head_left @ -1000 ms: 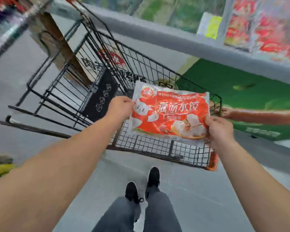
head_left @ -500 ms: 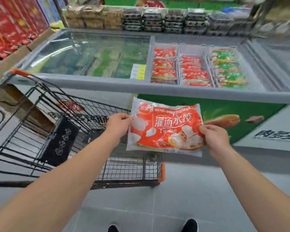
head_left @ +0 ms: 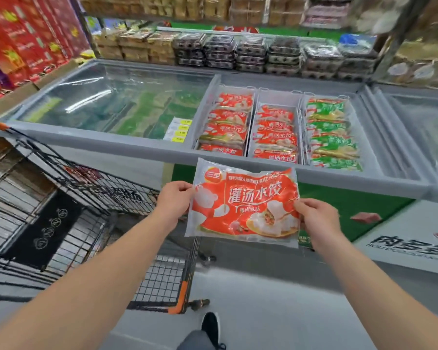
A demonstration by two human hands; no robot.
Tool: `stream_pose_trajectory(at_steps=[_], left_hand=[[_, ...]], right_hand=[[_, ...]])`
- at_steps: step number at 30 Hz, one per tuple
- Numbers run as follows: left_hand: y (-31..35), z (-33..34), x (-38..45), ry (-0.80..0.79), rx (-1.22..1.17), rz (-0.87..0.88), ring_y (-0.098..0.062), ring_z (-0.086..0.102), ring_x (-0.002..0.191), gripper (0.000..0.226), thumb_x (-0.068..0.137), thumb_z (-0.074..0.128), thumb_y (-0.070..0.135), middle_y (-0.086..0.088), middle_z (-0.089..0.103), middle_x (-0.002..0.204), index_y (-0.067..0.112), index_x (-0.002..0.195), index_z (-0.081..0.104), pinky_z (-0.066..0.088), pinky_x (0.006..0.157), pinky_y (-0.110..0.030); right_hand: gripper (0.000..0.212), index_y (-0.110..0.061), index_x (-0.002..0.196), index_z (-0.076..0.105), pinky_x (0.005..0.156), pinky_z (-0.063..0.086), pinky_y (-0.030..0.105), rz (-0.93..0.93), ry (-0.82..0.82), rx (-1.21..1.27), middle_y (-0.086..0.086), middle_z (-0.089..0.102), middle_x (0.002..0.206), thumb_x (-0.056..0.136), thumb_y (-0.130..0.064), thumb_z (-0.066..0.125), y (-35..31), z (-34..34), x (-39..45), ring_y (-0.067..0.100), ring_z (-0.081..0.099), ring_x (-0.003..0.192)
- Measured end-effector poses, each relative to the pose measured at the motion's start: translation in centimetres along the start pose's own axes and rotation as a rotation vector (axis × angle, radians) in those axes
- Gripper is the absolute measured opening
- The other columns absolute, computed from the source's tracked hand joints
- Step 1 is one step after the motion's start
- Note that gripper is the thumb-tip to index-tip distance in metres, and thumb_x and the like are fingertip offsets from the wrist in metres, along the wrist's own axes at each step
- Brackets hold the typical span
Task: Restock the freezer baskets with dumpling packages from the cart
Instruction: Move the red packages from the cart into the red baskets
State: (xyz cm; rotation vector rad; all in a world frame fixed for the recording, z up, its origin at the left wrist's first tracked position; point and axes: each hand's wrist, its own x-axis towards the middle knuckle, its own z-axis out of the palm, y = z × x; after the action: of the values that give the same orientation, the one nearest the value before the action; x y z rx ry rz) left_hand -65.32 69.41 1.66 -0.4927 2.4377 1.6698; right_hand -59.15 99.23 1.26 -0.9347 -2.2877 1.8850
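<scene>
While we stand facing the chest freezer (head_left: 142, 147), we hold one red dumpling package (head_left: 245, 205) up in the air in front of us, below the freezer's near rim and to the right of the cart (head_left: 91, 198). Our left hand (head_left: 173, 200) pinches the package's left edge, and our right hand (head_left: 316, 219) grips its right edge with the thumb laid on the printed face. It is held nearly flat to our view, printed side toward us, with the text upright; its long axis runs left to right, tilted slightly so the right end sits a little lower than the left. Its top seam points toward the freezer and its bottom seam toward the floor. Beyond it, three freezer baskets sit side by side in the open section: the left basket (head_left: 200, 117) and middle basket (head_left: 276, 97) hold rows of red packages, and the right basket (head_left: 302, 117) holds green ones (head_left: 331, 132). The glass lid (head_left: 106, 102) covers the section to the left. One black shoe (head_left: 210, 327) shows on the grey floor below.
</scene>
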Motion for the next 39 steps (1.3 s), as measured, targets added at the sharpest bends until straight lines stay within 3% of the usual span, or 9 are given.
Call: stream_pose_trajectory(at_steps=[3,10,17,22,27,31,36,38,39], left_hand=[[0.7,2.2,2.9,-0.008,0.012,-0.021,-0.026,0.068,0.087,0.018,0.094,0.061,0.017,-0.006,0.073,0.087,0.016,0.08,0.073,0.059,0.076,-0.046],[3.7,7.2,14.0,0.02,0.073,-0.024,-0.014,0.058,0.072,0.023,0.091,0.06,0.011,0.003,0.067,0.076,0.018,0.07,0.069,0.042,0.057,-0.025],[8.1,11.7,25.5,0.023,0.096,-0.05,-0.019,0.064,0.094,0.016,0.092,0.059,0.014,0.001,0.071,0.095,0.018,0.081,0.071,0.052,0.081,-0.032],[10.3,14.1,30.7,0.057,0.192,-0.073,-0.024,0.065,0.084,0.018,0.09,0.057,0.012,-0.004,0.073,0.086,0.01,0.082,0.074,0.052,0.078,-0.037],[11.4,16.5,38.0,0.131,0.267,-0.105,-0.026,0.056,0.073,0.02,0.088,0.053,0.005,-0.011,0.064,0.074,0.001,0.076,0.068,0.039,0.062,-0.032],[11.5,17.4,42.7,0.206,0.44,-0.145,-0.034,0.063,0.085,0.024,0.09,0.048,0.005,-0.018,0.07,0.086,-0.003,0.083,0.069,0.041,0.066,-0.033],[11.0,16.9,45.7,0.28,0.571,-0.169,-0.039,0.063,0.091,0.023,0.094,0.044,0.007,-0.02,0.07,0.094,0.003,0.083,0.065,0.04,0.067,-0.034],[9.6,17.1,46.1,0.255,0.683,-0.133,-0.037,0.06,0.1,0.019,0.088,0.052,0.008,-0.019,0.065,0.106,0.003,0.104,0.063,0.043,0.074,-0.037],[8.6,17.4,46.1,0.187,0.776,-0.1,-0.037,0.056,0.108,0.036,0.084,0.057,0.011,-0.017,0.059,0.116,0.005,0.119,0.057,0.046,0.083,-0.041]], right_hand=[[0.011,-0.021,0.083,0.071,0.086,0.058,0.049,0.022,0.002,-0.051,0.002,0.075,0.091,0.092,-0.018,0.066,-0.4,0.2,3.6,0.024,0.071,0.089],[0.013,-0.018,0.08,0.074,0.084,0.057,0.047,0.036,-0.009,-0.138,0.003,0.076,0.084,0.091,-0.018,0.067,-3.5,2.8,14.8,0.028,0.07,0.088],[0.016,-0.011,0.078,0.074,0.072,0.052,0.038,0.098,-0.018,-0.122,0.004,0.073,0.073,0.092,-0.014,0.067,-7.3,5.5,25.8,0.025,0.065,0.073],[0.02,-0.009,0.072,0.073,0.076,0.057,0.054,0.168,-0.07,-0.092,0.024,0.071,0.081,0.09,-0.012,0.068,-8.5,7.4,32.1,0.029,0.064,0.071],[0.02,-0.005,0.069,0.068,0.065,0.053,0.048,0.232,-0.216,-0.124,0.026,0.066,0.075,0.088,-0.008,0.065,-8.5,11.1,39.5,0.031,0.06,0.066],[0.021,-0.012,0.064,0.059,0.06,0.052,0.045,0.297,-0.369,-0.188,0.017,0.061,0.064,0.085,-0.008,0.062,-7.7,15.6,43.9,0.032,0.062,0.06],[0.017,-0.006,0.073,0.058,0.047,0.046,0.023,0.376,-0.56,-0.227,0.015,0.057,0.064,0.089,-0.005,0.061,-7.5,20.1,46.3,0.019,0.055,0.053],[0.021,-0.017,0.069,0.055,0.056,0.044,0.025,0.264,-0.667,-0.44,0.003,0.058,0.068,0.088,-0.014,0.065,-7.8,21.1,47.2,0.016,0.055,0.062],[0.019,-0.021,0.074,0.054,0.061,0.043,0.026,0.16,-0.708,-0.593,-0.003,0.057,0.074,0.087,-0.02,0.068,-7.7,21.4,47.5,0.013,0.054,0.069]])
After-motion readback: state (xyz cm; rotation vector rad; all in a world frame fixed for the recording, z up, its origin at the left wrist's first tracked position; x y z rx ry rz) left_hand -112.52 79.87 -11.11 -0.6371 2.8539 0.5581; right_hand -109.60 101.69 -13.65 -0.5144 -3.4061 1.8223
